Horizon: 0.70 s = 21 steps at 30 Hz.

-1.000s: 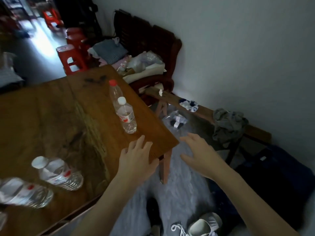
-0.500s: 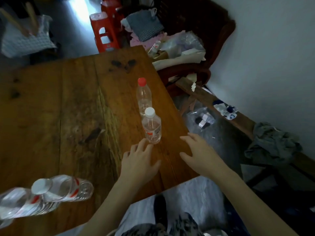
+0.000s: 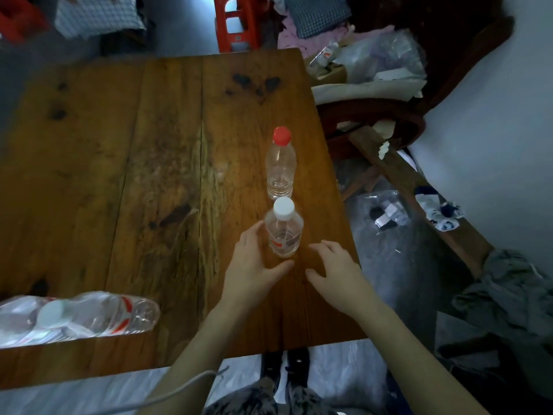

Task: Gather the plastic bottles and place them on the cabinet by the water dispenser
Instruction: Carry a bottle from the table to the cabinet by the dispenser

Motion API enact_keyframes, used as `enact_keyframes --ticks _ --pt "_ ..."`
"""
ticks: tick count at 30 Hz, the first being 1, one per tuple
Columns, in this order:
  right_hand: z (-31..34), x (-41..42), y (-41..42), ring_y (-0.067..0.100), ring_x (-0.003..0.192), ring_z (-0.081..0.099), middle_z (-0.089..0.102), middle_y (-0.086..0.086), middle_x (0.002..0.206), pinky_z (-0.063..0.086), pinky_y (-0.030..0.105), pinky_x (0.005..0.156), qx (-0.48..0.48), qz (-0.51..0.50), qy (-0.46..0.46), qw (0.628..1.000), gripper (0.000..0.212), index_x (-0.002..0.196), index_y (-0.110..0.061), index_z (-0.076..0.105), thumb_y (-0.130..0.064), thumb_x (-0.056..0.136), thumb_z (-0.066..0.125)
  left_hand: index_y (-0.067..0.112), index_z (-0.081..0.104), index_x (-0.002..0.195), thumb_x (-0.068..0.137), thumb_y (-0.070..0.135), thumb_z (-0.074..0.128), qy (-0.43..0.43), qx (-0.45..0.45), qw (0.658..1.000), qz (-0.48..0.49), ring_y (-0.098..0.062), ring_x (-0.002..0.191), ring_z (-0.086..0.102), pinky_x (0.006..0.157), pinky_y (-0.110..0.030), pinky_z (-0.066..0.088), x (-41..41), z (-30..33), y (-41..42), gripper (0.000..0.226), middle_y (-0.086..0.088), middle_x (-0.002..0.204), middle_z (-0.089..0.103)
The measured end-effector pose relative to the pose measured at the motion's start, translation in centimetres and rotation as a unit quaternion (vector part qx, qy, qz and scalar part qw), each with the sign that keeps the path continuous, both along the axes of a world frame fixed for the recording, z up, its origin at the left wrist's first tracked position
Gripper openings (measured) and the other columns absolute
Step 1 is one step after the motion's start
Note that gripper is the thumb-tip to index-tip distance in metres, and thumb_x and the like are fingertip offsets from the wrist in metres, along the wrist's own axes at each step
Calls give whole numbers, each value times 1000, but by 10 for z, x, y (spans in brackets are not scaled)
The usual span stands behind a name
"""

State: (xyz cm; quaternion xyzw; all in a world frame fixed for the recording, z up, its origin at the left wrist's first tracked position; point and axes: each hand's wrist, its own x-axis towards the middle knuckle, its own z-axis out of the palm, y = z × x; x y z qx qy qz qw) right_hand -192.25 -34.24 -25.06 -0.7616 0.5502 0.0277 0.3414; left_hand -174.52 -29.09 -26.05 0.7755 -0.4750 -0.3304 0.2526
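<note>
Two clear plastic bottles stand upright near the right edge of the wooden table (image 3: 119, 175): a white-capped bottle (image 3: 284, 230) closest to me and a red-capped bottle (image 3: 280, 164) just behind it. My left hand (image 3: 253, 263) is spread open beside the white-capped bottle, fingers reaching its left side, thumb under its base. My right hand (image 3: 335, 266) hovers open just right of that bottle, apart from it. Several more clear bottles (image 3: 80, 317) lie on their sides at the table's near left corner. No cabinet or water dispenser is in view.
A dark wooden chair (image 3: 389, 115) piled with bags and paper stands right of the table. A wooden bench (image 3: 419, 187) with cloths runs along the white wall. Red plastic stools (image 3: 236, 22) stand behind the table. A grey garment (image 3: 508, 295) lies at the right.
Both hands moved forward over the table to the white-capped bottle; the left hand now reaches its side. My view shifted closer and more over the table.
</note>
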Motion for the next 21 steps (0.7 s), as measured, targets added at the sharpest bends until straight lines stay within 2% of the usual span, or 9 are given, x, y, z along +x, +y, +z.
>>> enact_keyframes --ticks 2,5,8,12,15,17,18,19,21 --pt "-1 0 -4 19 141 35 32 -1 157 36 45 113 3 6 -5 1000 57 148 -28 37 -40 95 54 32 33 148 70 48 87 79 -32 996 31 -5 133 44 108 -32 43 -5 -5 -10 97 12 148 43" --pt "-4 -1 -10 18 140 37 34 -2 155 37 44 112 1 19 -3 1000 55 147 -28 38 -39 96 54 33 47 136 68 40 90 142 -62 986 56 -2 116 58 100 -37 54 -8 -10 -23 80 13 129 58" --pt "-7 -2 -14 17 138 39 37 -2 153 38 42 111 -8 30 -9 999 53 146 -28 40 -39 96 54 30 56 127 71 34 90 156 -85 982 64 -1 107 64 94 -39 57 -6 -11 -30 66 13 118 66" --pt "-11 -3 -17 13 134 42 39 -5 152 41 39 109 15 22 -40 999 52 145 -28 41 -37 96 55 25 60 124 71 30 91 151 -113 980 61 0 104 67 89 -28 57 -3 -3 -31 62 14 113 70" --pt "-11 -4 -19 10 128 46 42 -6 149 42 22 94 70 -26 -95 993 51 145 -28 42 -34 97 57 23 60 122 72 27 90 157 -134 977 56 -4 104 67 86 -25 55 0 10 -29 59 12 112 71" --pt "-12 -5 -20 7 120 48 48 -5 143 38 13 81 114 -64 -134 982 47 142 -28 45 -33 97 58 24 59 124 72 26 90 155 -137 978 34 -5 106 67 89 -28 56 2 21 -26 60 12 114 70" --pt "-13 -5 -21 7 119 49 51 -5 141 38 13 79 137 -88 -160 974 44 140 -27 48 -32 97 58 24 59 125 73 27 90 151 -140 978 23 -5 108 66 91 -30 56 2 26 -25 61 12 115 69" --pt "-14 -5 -21 8 120 51 54 -5 138 41 15 81 165 -117 -190 961 40 136 -28 50 -32 97 57 24 58 126 73 28 90 147 -143 979 12 -6 109 65 93 -32 56 2 32 -24 62 13 117 69" --pt "-12 -5 -22 13 119 56 58 -4 132 48 29 93 246 -196 -250 916 31 129 -30 54 -34 99 54 26 56 128 74 29 90 140 -148 979 -7 -7 113 64 97 -34 53 2 42 -22 64 14 120 67"
